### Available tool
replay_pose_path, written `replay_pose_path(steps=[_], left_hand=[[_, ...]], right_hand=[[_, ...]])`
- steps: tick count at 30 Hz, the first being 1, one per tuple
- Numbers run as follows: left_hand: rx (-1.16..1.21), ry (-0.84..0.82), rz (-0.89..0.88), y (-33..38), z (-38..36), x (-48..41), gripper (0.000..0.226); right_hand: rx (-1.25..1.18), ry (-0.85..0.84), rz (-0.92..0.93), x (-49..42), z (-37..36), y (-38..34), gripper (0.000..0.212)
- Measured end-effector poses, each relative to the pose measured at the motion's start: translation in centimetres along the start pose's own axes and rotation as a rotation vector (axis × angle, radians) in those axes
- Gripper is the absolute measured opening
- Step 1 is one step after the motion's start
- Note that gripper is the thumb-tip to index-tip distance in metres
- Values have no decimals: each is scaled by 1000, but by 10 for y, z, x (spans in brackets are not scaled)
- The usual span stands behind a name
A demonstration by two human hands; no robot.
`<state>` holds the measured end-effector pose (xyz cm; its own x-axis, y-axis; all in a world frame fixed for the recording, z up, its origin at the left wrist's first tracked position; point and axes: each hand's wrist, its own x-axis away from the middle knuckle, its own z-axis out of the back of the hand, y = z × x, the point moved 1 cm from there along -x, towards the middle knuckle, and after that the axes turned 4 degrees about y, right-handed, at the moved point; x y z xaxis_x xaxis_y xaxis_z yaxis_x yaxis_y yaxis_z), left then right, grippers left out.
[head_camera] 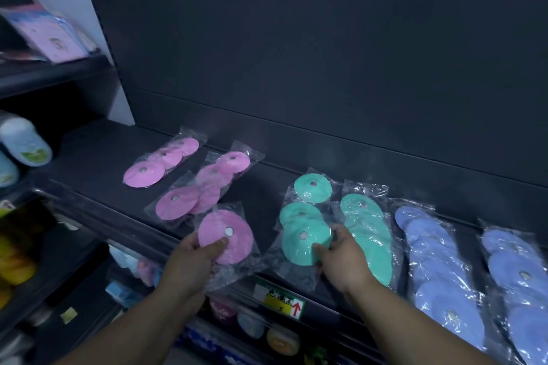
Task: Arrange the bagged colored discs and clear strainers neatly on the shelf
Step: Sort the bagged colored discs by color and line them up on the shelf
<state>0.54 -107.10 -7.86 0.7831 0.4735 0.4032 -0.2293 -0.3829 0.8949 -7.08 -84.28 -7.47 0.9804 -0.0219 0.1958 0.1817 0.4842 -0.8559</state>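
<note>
Left hand [189, 258], 7 o'clock of frame centre, grips the held pink bag [226, 238] at the shelf's front edge. The thumb lies on top of the disc near its white centre dot and the fingers are curled under the plastic. The bag's near end hangs past the shelf lip.

Right hand [345, 261], 5 o'clock of centre, grips the held green bag [305, 235]. The thumb presses the nearest disc's rim and the fingers are curled round the bag's right side. This bag lies on the shelf [98, 154], its three green discs overlapping in a row toward 12 o'clock.

Second green bag [367, 234] lies just beside it at 3 o'clock; edges touching or overlapping, cannot tell. Further toward 3 o'clock are the first blue bag [436, 264] and then the second blue bag [522, 281]. Both lie flat with their discs overlapped.

At 11 o'clock of the held pink bag is the near pink bag [201, 187], and beyond it the far pink bag [161, 161]. Both lie flat, angled toward 1 o'clock. The near one's end meets the held bag's plastic.

Price label [280, 299] sits on the front rail at 6 o'clock, between the wrists; it is yellow with a red arrow. Dark back panel [296, 53] is at 12 o'clock.

A neighbouring rack at 9 o'clock holds white-and-blue bottles [25, 139]. Pink packets [50, 35] at 10 o'clock are blurred.
</note>
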Motion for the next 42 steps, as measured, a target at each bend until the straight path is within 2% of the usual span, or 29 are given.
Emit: replay_pose_path(steps=[7,12,14,16,18,22,25,28,33,37,42], left_hand=[[14,30,-1,1,1,-7,31],[-23,48,-29,1,-7,-11,29],[-31,57,-28,-1,-9,-12,27],[-34,68,-27,-2,-8,-14,26],[-28,73,-28,-2,-7,-18,27],[-26,65,-31,2,-6,-27,28],[-27,48,-38,7,-1,-39,28],[-17,14,-33,18,3,-55,23],[-32,-61,-32,49,31,-94,16],[-54,-71,-21,82,83,-146,17],[-230,-68,-26,122,163,-213,24]], right_hand=[[271,59,272,3,-17,-4,95],[698,6,631,0,-26,-2,88],[772,-47,667,-7,-29,2,81],[840,-11,706,-13,-33,4,74],[924,3,681,-17,-34,5,80],[1017,57,758,-24,-37,1,99],[1002,-3,698,-21,-42,-5,87],[914,-133,522,-31,-50,-2,72],[974,5,423,-49,-72,-18,67],[925,140,481,-45,-129,-61,55],[741,104,543,-38,-215,-106,47]])
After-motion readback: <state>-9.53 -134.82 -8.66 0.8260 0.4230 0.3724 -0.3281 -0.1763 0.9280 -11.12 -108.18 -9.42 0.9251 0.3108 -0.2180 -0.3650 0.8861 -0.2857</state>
